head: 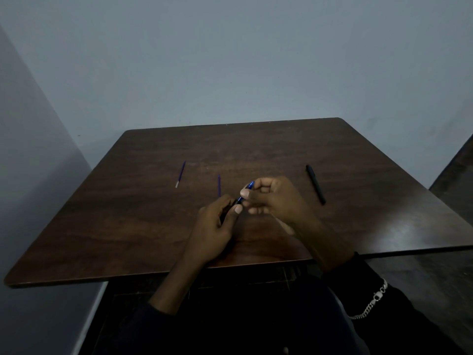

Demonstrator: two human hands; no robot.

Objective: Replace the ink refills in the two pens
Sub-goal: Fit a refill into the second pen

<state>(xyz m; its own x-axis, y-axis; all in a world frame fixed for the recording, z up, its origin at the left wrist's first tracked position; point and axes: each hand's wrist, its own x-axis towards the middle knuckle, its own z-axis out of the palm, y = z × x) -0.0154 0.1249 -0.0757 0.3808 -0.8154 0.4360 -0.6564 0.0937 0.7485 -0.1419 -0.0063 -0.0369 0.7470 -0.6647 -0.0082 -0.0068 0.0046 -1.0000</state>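
Both hands hold a blue pen [246,192] above the middle of the dark wooden table [153,226]. My left hand [217,226] grips its dark lower end; my right hand [271,198] pinches the blue upper part, whose tip sticks out past the fingers. Much of the pen is hidden by fingers. A black pen [315,183] lies on the table to the right. Two thin blue ink refills lie to the left: one refill [180,173] with a pale tip at far left, another refill [219,185] just beyond my left hand.
The table stands against a pale grey-blue wall [230,60], with another wall at the left. A second dark surface [455,180] shows at the right edge. A silver chain bracelet [371,303] hangs on my right sleeve.
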